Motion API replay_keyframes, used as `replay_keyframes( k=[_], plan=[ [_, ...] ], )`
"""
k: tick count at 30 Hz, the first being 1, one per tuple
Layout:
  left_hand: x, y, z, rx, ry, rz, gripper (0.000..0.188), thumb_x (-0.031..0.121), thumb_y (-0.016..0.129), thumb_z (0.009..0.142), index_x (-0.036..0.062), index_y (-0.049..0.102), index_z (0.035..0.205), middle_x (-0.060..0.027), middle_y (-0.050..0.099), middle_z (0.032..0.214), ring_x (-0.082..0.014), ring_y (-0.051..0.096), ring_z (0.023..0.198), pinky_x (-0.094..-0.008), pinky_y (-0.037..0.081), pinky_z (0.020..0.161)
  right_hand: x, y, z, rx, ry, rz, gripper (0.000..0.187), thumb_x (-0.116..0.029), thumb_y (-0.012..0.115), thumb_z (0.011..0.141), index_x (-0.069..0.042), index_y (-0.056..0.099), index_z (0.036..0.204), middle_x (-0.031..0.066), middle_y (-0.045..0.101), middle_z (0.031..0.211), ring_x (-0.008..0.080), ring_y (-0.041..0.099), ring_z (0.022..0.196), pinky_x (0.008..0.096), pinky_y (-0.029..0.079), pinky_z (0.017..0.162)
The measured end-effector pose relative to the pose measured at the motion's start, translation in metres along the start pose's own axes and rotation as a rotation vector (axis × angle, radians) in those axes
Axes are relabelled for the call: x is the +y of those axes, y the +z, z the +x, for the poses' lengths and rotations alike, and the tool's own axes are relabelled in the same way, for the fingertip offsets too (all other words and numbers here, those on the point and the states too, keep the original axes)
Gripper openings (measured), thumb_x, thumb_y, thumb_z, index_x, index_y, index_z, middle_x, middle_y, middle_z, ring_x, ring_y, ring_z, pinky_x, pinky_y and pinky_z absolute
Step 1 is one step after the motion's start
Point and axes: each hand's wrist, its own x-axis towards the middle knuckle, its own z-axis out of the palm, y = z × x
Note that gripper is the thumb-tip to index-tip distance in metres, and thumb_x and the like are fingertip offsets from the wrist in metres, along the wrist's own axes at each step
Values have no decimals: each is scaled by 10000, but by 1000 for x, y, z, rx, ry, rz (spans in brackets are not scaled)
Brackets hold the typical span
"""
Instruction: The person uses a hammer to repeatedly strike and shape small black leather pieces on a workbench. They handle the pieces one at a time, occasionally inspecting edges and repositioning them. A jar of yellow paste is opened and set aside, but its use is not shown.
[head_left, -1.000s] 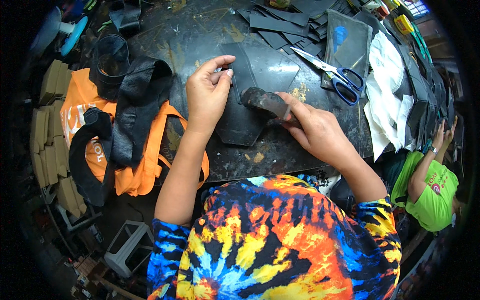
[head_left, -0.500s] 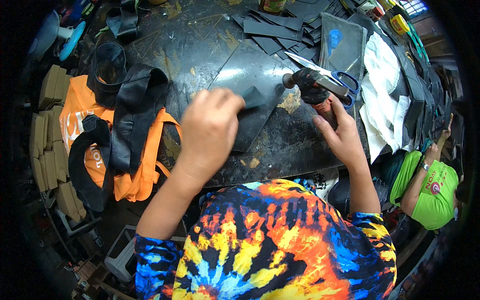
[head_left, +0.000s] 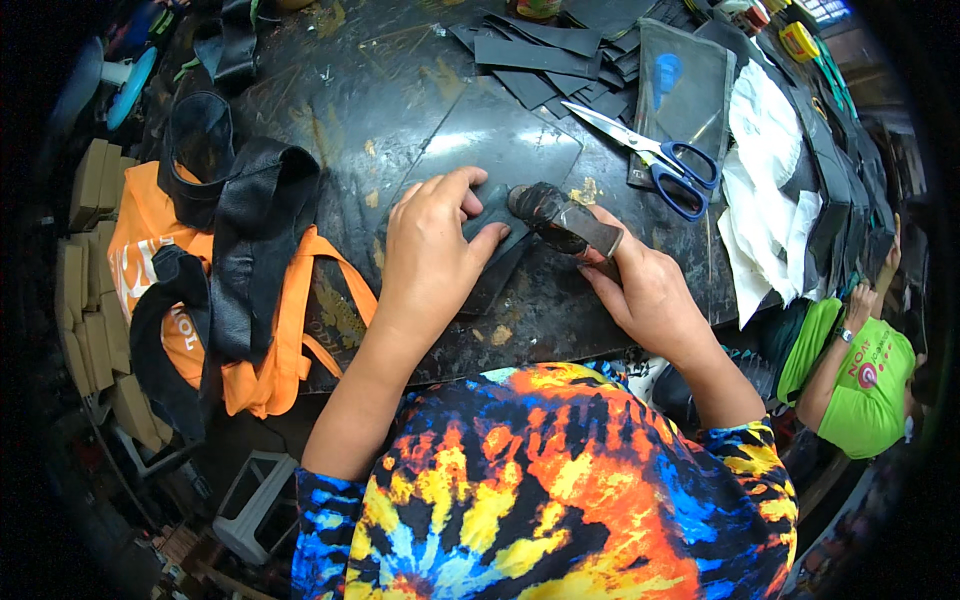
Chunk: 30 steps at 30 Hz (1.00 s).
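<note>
My right hand [head_left: 650, 290] is closed round a hammer [head_left: 565, 218] whose middle is wrapped in black. The hammer's round face is down at a thin dark sheet piece [head_left: 492, 285], seemingly leather, which lies on the black worktable [head_left: 400, 115]. Whether the face touches the piece I cannot tell. My left hand [head_left: 430, 240] rests along the piece's left side, with thumb and fingers apart and the thumb tip close to the hammer face. Its fingertips are partly hidden. Beyond the hammer lie blue-handled scissors [head_left: 655, 155], partly open.
Black strips [head_left: 535, 57] are piled at the back, beside a dark clear-faced pouch [head_left: 682, 85]. White paper [head_left: 765, 185] lies on the right. An orange bag [head_left: 275, 375] with black straps [head_left: 255, 250] covers the left edge. A person in a green shirt [head_left: 865, 390] sits at right.
The hammer has come down leftward from beside the scissors to the dark piece. My left hand has opened from a pinch on the piece's folded part and now rests beside it.
</note>
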Motion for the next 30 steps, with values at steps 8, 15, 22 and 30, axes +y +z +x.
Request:
replay_keyframes(
  k=[8, 15, 22, 30],
  plan=[
    [-6, 0, -6, 114, 133, 6, 227, 43, 791, 833, 19, 759, 1057, -128, 707, 949, -342, 664, 914, -441, 523, 835, -7, -2, 1, -15, -7, -12, 653, -83, 740, 928, -46, 458, 1516, 125, 726, 1031, 378, 729, 951, 462, 574, 775],
    [-9, 2, -8, 118, 165, -36, 210, 12, 762, 853, 24, 766, 1062, -130, 715, 952, -338, 674, 875, -432, 541, 793, -9, -5, 2, -39, 20, -11, 631, -85, 734, 932, -43, 465, 1501, 123, 735, 1024, 386, 733, 956, 466, 580, 782],
    [-7, 4, -9, 166, 316, 137, 251, 1, 760, 827, 45, 777, 1074, -85, 695, 928, -285, 669, 857, -393, 563, 751, -8, -15, 4, -102, 58, 54, 524, -90, 727, 939, -68, 509, 1415, 135, 760, 1091, 390, 732, 1038, 459, 587, 833],
    [-2, 2, -12, 92, 401, 314, 277, 41, 695, 837, 25, 774, 1101, -71, 651, 967, -259, 641, 901, -353, 581, 753, -8, -22, 7, -19, 56, 115, 509, -104, 716, 968, -54, 508, 1429, 182, 757, 1128, 424, 721, 1077, 428, 575, 889]
  ],
)
